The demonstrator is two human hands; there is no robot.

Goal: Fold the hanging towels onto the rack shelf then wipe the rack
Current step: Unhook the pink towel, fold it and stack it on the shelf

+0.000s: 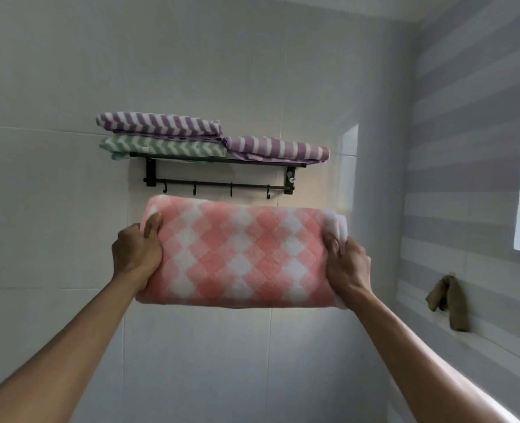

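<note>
While both hands [136,254] [348,267] grip it, the pink towel [240,254] shows no readable writing.

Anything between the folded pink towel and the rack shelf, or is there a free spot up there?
The air path looks open, but the shelf looks full: a purple striped towel on a green one at left, another purple towel at right. The pink towel likely stacks on that one.

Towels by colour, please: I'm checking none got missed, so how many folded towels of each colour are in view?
Purple and white: 2, the upper purple towel and the right purple towel
Green and white: 1, the green towel
Pink and white: 1, the pink towel, held by left hand and right hand
Total: 4
</note>
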